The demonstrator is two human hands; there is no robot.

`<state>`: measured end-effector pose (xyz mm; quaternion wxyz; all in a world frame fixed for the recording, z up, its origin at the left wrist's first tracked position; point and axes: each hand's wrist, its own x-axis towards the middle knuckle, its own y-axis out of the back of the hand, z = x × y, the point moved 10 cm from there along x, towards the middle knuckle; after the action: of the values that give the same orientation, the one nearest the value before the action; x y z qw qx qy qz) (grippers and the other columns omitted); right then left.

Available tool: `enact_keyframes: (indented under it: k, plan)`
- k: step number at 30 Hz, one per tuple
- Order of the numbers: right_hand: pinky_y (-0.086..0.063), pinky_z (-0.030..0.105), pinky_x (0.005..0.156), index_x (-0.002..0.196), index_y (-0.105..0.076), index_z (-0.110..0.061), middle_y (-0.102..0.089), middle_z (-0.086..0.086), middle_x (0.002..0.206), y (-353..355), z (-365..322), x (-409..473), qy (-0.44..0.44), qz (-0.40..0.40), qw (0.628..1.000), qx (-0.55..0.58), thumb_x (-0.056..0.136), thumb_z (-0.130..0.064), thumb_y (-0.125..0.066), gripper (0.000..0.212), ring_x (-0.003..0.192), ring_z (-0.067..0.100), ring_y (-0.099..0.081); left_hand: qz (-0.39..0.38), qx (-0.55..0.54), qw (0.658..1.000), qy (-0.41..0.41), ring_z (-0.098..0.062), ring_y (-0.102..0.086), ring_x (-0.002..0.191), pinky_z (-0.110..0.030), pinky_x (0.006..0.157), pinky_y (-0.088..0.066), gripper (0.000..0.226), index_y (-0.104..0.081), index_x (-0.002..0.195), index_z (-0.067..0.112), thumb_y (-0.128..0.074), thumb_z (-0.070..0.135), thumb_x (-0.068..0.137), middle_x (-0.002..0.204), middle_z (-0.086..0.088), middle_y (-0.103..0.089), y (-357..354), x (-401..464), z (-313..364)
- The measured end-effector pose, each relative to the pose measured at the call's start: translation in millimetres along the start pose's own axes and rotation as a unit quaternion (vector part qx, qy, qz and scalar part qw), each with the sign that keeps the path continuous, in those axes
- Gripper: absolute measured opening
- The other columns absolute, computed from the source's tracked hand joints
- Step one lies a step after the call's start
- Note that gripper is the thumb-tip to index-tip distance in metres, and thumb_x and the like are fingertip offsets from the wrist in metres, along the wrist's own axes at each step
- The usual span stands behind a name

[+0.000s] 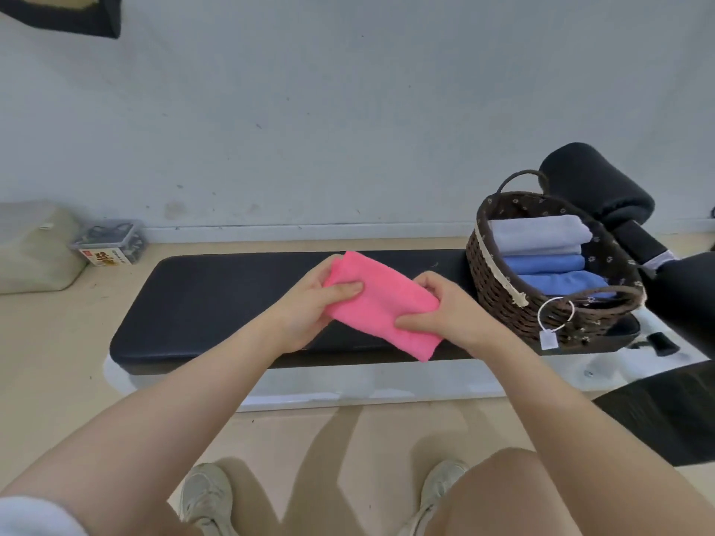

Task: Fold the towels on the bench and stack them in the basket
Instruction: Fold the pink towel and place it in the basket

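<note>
The pink towel [381, 303] is folded into a narrow strip and held in the air just above the middle of the black surface [216, 299], slanting from its far-left end down to its near-right end. The left hand [309, 303] grips the far-left end, thumb on top and fingers curled underneath. The right hand [450, 309] pinches the near-right part, thumb lying across the top face and fingers wrapped behind. Both sets of fingers are pressed onto the cloth, not spread.

The step in hand looks like the last fold or squaring-up before stacking. To do it well, the edges should be lined up before the strip is closed on itself, the layers kept pinched so they do not slide, and the fold pressed flat on the surface if it bulges.

The wicker basket [499, 280] stands at the right end of the surface, with a pale lilac towel [537, 234] and two blue towels [553, 272] already folded inside. The pink one should go in flat, beside or on these, carried from underneath so it stays folded.

A clear plastic box [110, 241] sits on the floor by the wall, beyond the left end.
</note>
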<state>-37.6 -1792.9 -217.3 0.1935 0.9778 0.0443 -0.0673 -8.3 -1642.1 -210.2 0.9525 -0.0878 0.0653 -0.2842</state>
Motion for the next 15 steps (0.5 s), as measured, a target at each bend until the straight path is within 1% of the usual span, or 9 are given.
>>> enact_keyframes:
  k: [2, 4, 5, 8, 9, 11, 13, 14, 15]
  plan:
    - [-0.050, 0.020, 0.069, 0.097, -0.059, -0.016, -0.065, 0.000, 0.093, 28, 3, -10, -0.017, -0.034, 0.998, 0.058, 0.070, -0.012, -0.081, 0.035, 0.083, 0.010, -0.063, -0.007, -0.054, 0.999, -0.001, -0.013, -0.063, 0.094, -0.024, 0.078, -0.054, 0.042, -0.055, 0.117, 0.014, -0.061, 0.012, 0.075, 0.102, 0.000, -0.066, -22, 11, 2]
    - [-0.053, 0.026, 0.080, 0.111, -0.061, -0.012, -0.070, 0.005, 0.106, 45, 15, -22, -0.047, -0.084, 0.985, 0.145, 0.071, -0.010, -0.076, 0.043, 0.098, 0.018, -0.066, -0.015, -0.093, 0.996, 0.002, -0.013, -0.065, 0.093, -0.025, 0.076, -0.055, 0.043, -0.056, 0.118, 0.013, -0.060, 0.012, 0.076, 0.103, -0.001, -0.067, -45, 23, 4]
    - [-0.054, 0.027, 0.082, 0.115, -0.060, -0.011, -0.070, 0.005, 0.109, 54, 20, -28, -0.053, -0.083, 0.977, 0.191, 0.073, -0.006, -0.074, 0.045, 0.101, 0.019, -0.067, -0.020, -0.105, 0.994, 0.007, -0.012, -0.066, 0.092, -0.025, 0.076, -0.056, 0.042, -0.056, 0.118, 0.013, -0.060, 0.012, 0.076, 0.102, -0.001, -0.068, -58, 30, 4]
    - [-0.057, 0.027, 0.075, 0.115, -0.059, -0.014, -0.070, 0.003, 0.106, 95, 33, -39, -0.041, 0.015, 0.957, 0.286, 0.082, 0.006, -0.058, 0.039, 0.095, 0.017, -0.067, -0.021, -0.101, 0.994, 0.023, -0.012, -0.065, 0.096, -0.026, 0.083, -0.056, 0.038, -0.053, 0.122, 0.013, -0.062, 0.009, 0.085, 0.109, -0.002, -0.066, -93, 53, 1]
    - [-0.057, 0.027, 0.073, 0.114, -0.058, -0.015, -0.068, 0.003, 0.105, 112, 37, -43, -0.036, 0.056, 0.951, 0.303, 0.084, 0.008, -0.053, 0.038, 0.094, 0.017, -0.066, -0.014, -0.076, 0.997, 0.030, -0.013, -0.064, 0.100, -0.027, 0.087, -0.055, 0.040, -0.050, 0.125, 0.013, -0.059, 0.008, 0.087, 0.115, -0.003, -0.063, -104, 61, -1]
    - [-0.055, 0.029, 0.075, 0.117, -0.054, -0.012, -0.064, 0.007, 0.108, 145, 45, -47, -0.022, 0.127, 0.937, 0.325, 0.088, 0.007, -0.048, 0.036, 0.094, 0.018, -0.063, 0.007, 0.029, 0.999, 0.032, -0.017, -0.059, 0.108, -0.031, 0.090, -0.052, 0.047, -0.040, 0.130, 0.019, -0.059, 0.010, 0.088, 0.123, -0.003, -0.056, -121, 78, -1]
    - [-0.055, 0.034, 0.080, 0.126, -0.048, -0.009, -0.060, 0.010, 0.115, 174, 50, -48, -0.014, 0.184, 0.922, 0.340, 0.092, -0.001, -0.050, 0.035, 0.097, 0.019, -0.062, 0.034, 0.132, 0.991, 0.009, -0.014, -0.057, 0.102, -0.027, 0.083, -0.053, 0.047, -0.033, 0.127, 0.028, -0.059, 0.014, 0.090, 0.115, 0.004, -0.052, -136, 93, 6]
    - [-0.055, 0.034, 0.079, 0.127, -0.046, -0.010, -0.058, 0.010, 0.115, 187, 51, -48, -0.014, 0.209, 0.921, 0.327, 0.093, -0.005, -0.052, 0.035, 0.095, 0.018, -0.061, 0.041, 0.170, 0.984, -0.014, -0.010, -0.055, 0.095, -0.022, 0.077, -0.051, 0.046, -0.029, 0.123, 0.031, -0.057, 0.016, 0.091, 0.109, 0.007, -0.048, -143, 101, 12]
    - [-0.055, 0.033, 0.072, 0.127, -0.045, -0.012, -0.058, 0.009, 0.113, 201, 50, -48, -0.014, 0.235, 0.925, 0.299, 0.093, -0.008, -0.053, 0.035, 0.090, 0.016, -0.060, 0.038, 0.202, 0.978, -0.038, -0.007, -0.052, 0.089, -0.017, 0.071, -0.048, 0.045, -0.025, 0.121, 0.033, -0.056, 0.016, 0.092, 0.104, 0.009, -0.044, -152, 110, 19]
